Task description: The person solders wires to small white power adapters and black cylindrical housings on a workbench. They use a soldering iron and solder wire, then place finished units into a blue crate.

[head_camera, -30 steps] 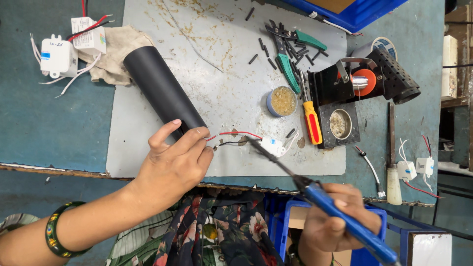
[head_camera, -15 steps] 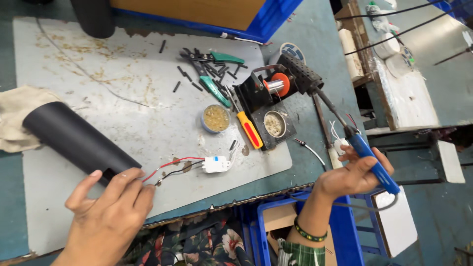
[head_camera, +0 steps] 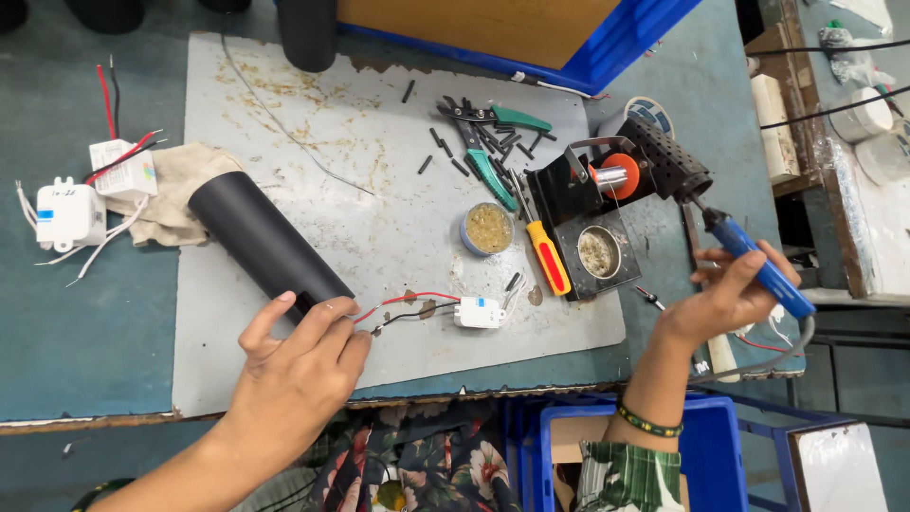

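Near the front edge of the grey mat (head_camera: 398,199), the left hand (head_camera: 299,365) lies flat with its fingers spread, pressing on the red and black wires (head_camera: 403,308) that run to a small white module (head_camera: 479,312), right at the end of the black tube (head_camera: 265,245). Off the mat's right edge, the right hand (head_camera: 735,289) grips a blue soldering iron (head_camera: 754,263), tip poking into the black stand (head_camera: 621,180). Further back sit a flux tin (head_camera: 488,228), a yellow-and-red screwdriver (head_camera: 548,254) and green pliers (head_camera: 493,166).
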